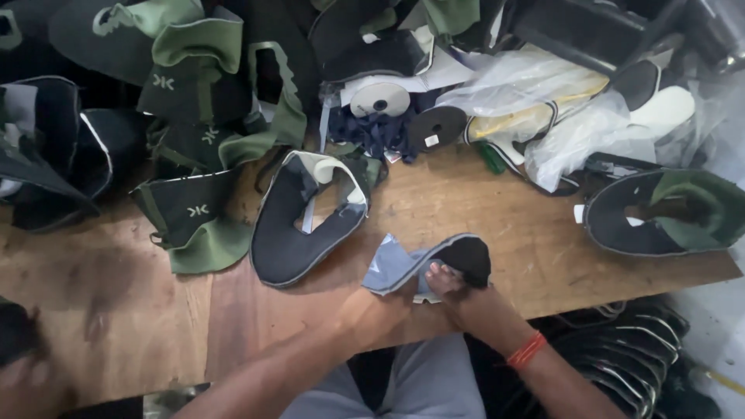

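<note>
Both hands hold one black and grey shoe upper piece at the front edge of the wooden table. My left hand grips its grey left end from below. My right hand, with a red band on the wrist, pinches the black right end, thumb on top. Just to the left of it, a larger black upper with a pale lining lies flat on the table, apart from both hands.
Green and black uppers are piled at the left and back. Thread spools, clear plastic bags and white soles crowd the back right. Another black and green upper lies at the right edge. A stack of black pieces sits below the table.
</note>
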